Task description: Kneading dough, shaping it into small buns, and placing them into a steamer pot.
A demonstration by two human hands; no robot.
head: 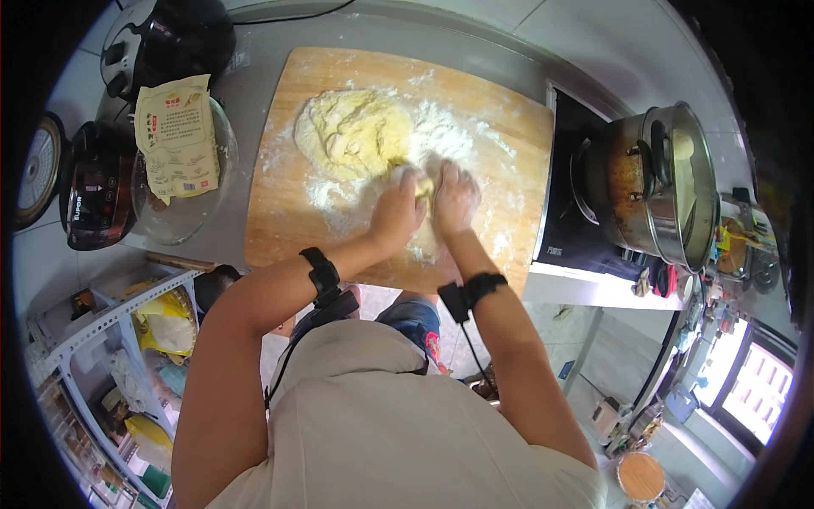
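Observation:
A large slab of yellow dough lies on a floured wooden board. A pile of white flour sits to the right of it. Just below the dough, my left hand has curled fingers around a small piece of yellow dough. My right hand rests close beside it, fingers bent towards the board, at the right side of the small piece. The fingers partly hide that piece, and whether the right hand grips it does not show.
Left of the board stand a glass bowl with a paper flour bag on it, a black cooker and a black appliance. A steel steamer pot stands on the black hob to the right.

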